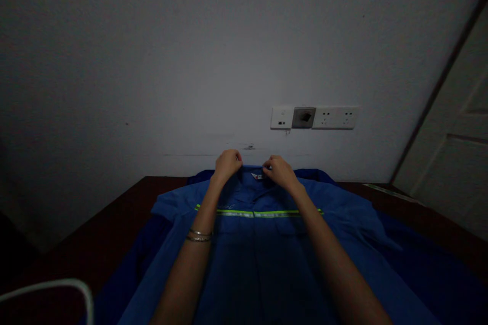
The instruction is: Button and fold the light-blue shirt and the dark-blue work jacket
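Note:
A blue work jacket (267, 244) with a yellow-green reflective stripe across the chest lies flat, front up, on a dark wooden table (110, 233). Both arms reach out to its collar at the far end. My left hand (227, 163) is closed, its fingers pinching the left side of the collar. My right hand (280, 171) is closed too, gripping the right side of the collar by the small label. Two thin bracelets circle my left wrist.
A plain grey wall stands just behind the table, with a row of white sockets and a switch plate (314, 118). A white door (453, 162) is at the right. A white curved tube (72, 289) shows at the lower left.

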Tool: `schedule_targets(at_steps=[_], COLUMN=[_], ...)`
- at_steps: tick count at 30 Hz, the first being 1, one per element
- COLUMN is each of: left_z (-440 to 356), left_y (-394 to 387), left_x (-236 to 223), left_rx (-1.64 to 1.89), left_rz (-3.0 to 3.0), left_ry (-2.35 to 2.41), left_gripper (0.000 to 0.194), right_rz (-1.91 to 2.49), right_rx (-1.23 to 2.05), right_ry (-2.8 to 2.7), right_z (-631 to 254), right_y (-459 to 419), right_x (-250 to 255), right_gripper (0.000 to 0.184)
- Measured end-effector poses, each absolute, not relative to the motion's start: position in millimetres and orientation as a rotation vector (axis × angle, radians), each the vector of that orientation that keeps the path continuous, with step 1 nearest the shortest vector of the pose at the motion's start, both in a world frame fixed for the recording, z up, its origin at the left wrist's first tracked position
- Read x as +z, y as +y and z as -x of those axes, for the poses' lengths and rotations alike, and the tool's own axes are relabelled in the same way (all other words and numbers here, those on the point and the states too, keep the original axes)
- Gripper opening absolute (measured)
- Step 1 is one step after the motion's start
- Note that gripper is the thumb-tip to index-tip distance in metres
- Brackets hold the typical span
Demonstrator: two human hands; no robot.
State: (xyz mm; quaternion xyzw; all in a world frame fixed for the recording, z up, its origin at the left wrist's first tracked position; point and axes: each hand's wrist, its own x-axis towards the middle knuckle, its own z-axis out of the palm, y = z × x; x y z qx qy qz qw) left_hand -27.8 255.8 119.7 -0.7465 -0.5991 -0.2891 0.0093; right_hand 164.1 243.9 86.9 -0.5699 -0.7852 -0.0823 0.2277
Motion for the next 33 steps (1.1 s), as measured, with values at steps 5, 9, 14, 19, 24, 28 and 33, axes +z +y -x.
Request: schedule_targets(at_steps=[5,9,14,19,24,28,33], left_z=[3.0,-18.9,-29.8,-25.5,-26.7,-27.0,-26.5], left_y=[231.9,214.6,220.3,238.7,246.5,249.2,255.2], left_x=[113.5,84.1,49.4,35.3,23.2,11.8,1.3], left_rx=[-0.543,-0.448,-0.39,-0.356,-0.721,-0.611,-0.65], left_rz=[2.821,2.662,2.707,3.132,2.775,2.713,2.86], left_ry=[-1.819,-1.806,-1.658,-1.416,-1.699,-1.848,-1.857], left_gripper=[0.01,0.013,0.02,0.027,0.033,0.022,0.03], right_rz=[1.603,1.615,1.628,1.642,1.646,1.64,1.592], right_rx=[-0.235,-0.281,-0.287,-0.243,-0.201,-0.183,-0.181], right_ry=[-2.098,-2.074,-2.057,-2.033,-2.004,-1.984,-1.929], right_z=[-164.3,-164.0,-165.1,-169.7,-171.4,-170.8,-174.7], right_y=[247.6,249.5,249.5,248.9,249.5,247.4,250.7], right_x=[82.9,79.8,79.6,83.1,84.3,84.5,81.2], right_gripper=[0.025,0.026,0.027,0.028,0.027,0.025,0.023])
